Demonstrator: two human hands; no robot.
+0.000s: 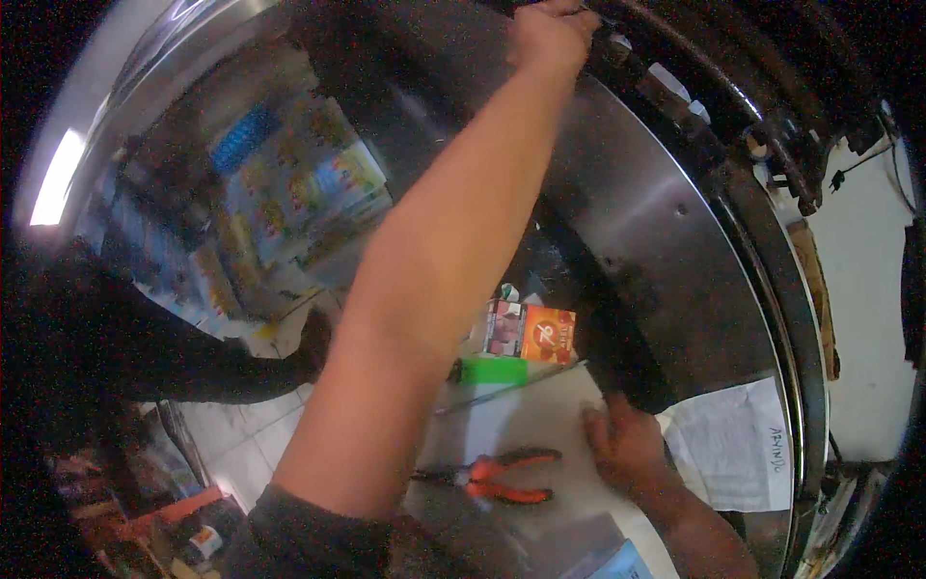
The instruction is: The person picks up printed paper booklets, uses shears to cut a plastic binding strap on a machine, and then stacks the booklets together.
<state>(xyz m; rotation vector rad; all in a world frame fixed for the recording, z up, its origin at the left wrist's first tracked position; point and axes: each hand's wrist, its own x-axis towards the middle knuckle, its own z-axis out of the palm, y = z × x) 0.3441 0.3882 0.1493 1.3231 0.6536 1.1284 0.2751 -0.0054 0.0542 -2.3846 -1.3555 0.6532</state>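
Observation:
My left arm stretches across the middle of the head view. At its end my left hand [552, 37] is closed at the top, against a dark bar along the metal panel; what its fingers grip is hidden. My right hand [627, 446] rests low at the right on a white surface [569, 405], its fingers slightly apart and nothing visible in them. Pliers [506, 475] with orange and black handles lie just left of it. Above them are a bright green object [492, 371] and a small orange box [549, 334], partly behind my arm.
A sheet of paper [728, 449] with printing and handwriting lies right of my right hand. The curved metal panel [646, 183] rises behind. Stacked colourful packets [299, 183] stand at upper left. A light blue item [622, 562] sits at the bottom edge. Tiled floor [241, 439] shows at lower left.

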